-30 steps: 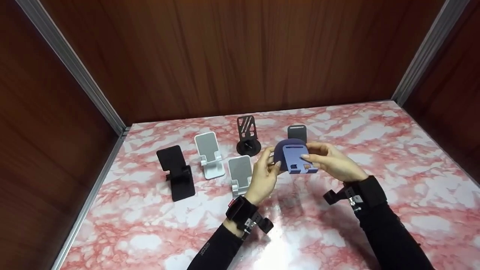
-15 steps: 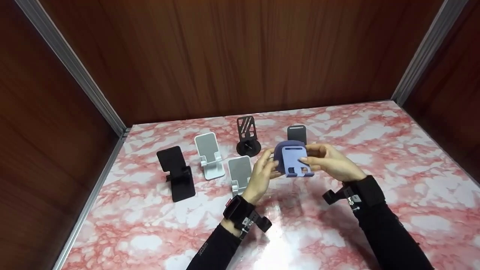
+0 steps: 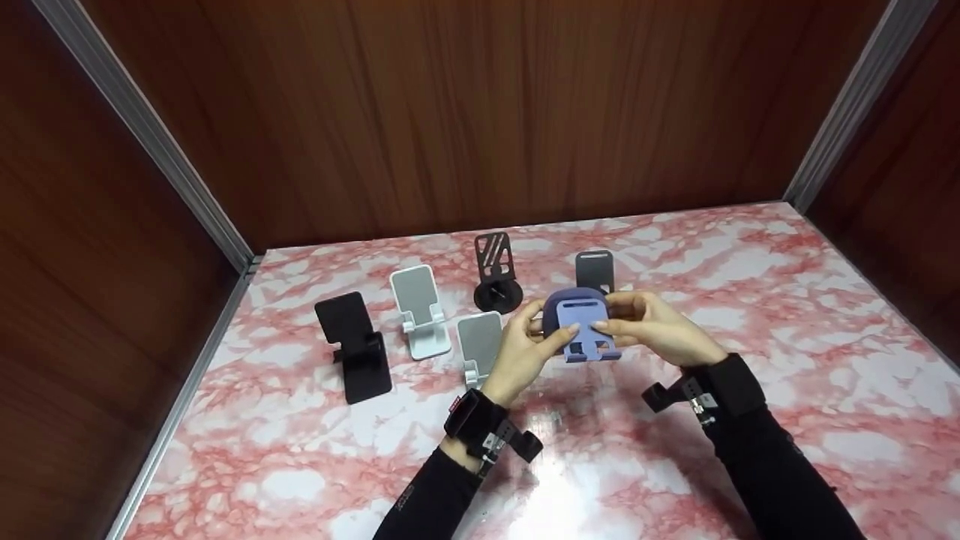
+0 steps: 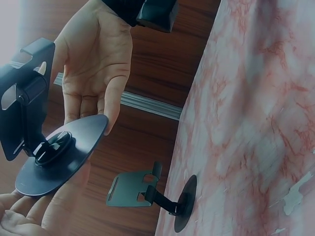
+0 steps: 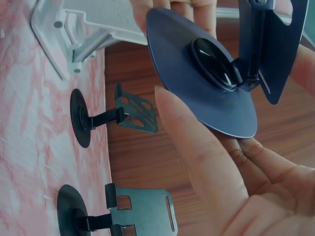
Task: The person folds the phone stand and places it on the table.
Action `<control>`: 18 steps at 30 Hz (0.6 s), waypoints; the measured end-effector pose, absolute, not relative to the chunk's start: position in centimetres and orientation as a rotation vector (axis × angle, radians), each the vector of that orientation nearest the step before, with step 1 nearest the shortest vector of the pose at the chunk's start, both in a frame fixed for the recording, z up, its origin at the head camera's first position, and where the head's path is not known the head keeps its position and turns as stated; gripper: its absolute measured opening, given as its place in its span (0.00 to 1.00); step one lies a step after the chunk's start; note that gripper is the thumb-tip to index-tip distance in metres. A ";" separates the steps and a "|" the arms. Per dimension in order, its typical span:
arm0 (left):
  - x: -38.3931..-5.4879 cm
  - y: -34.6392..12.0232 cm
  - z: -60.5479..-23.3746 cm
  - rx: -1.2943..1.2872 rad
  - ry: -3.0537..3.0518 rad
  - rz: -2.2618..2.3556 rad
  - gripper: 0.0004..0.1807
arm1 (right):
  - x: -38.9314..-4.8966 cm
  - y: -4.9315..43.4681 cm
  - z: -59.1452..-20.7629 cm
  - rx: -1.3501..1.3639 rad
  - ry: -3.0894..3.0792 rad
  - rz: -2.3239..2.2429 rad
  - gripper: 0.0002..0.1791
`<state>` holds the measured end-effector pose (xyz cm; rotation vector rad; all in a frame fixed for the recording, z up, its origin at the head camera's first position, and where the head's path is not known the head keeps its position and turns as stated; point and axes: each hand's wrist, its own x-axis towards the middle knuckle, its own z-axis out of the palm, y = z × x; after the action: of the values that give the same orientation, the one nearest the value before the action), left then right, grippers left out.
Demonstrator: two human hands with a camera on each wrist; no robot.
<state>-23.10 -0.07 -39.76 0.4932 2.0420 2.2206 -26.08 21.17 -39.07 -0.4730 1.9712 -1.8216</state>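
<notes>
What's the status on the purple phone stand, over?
Left hand, right hand: both gripping purple phone stand. Held off table. Dark gray stand behind, partly hidden; nothing visibly blocking.

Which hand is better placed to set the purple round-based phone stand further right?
Probably the right hand: it holds the purple phone stand on the side nearer the right edge of the red-marbled table. The left hand grips its other side, near a white-framed grey stand.
</notes>
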 end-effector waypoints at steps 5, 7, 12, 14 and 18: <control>-23.2 -0.1 -39.7 0.486 2.018 2.225 0.21 | -26.1 21.1 -39.1 -0.459 1.952 -1.839 0.27; -23.2 -0.2 -39.7 0.484 2.013 2.224 0.21 | -26.1 21.1 -39.1 -0.455 1.940 -1.847 0.27; -23.2 -0.2 -39.7 0.464 2.013 2.220 0.22 | -26.1 21.1 -39.1 -0.453 1.978 -1.818 0.25; -23.2 -0.2 -39.7 0.458 2.012 2.217 0.22 | -26.1 21.1 -39.2 -0.454 1.991 -1.810 0.25; -23.2 -0.2 -39.8 0.459 2.014 2.213 0.23 | -26.2 21.2 -39.2 -0.459 1.994 -1.807 0.25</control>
<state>-23.18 -0.21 -39.78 0.4595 2.0137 2.2127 -26.18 21.17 -39.23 -0.4592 1.9943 -1.8067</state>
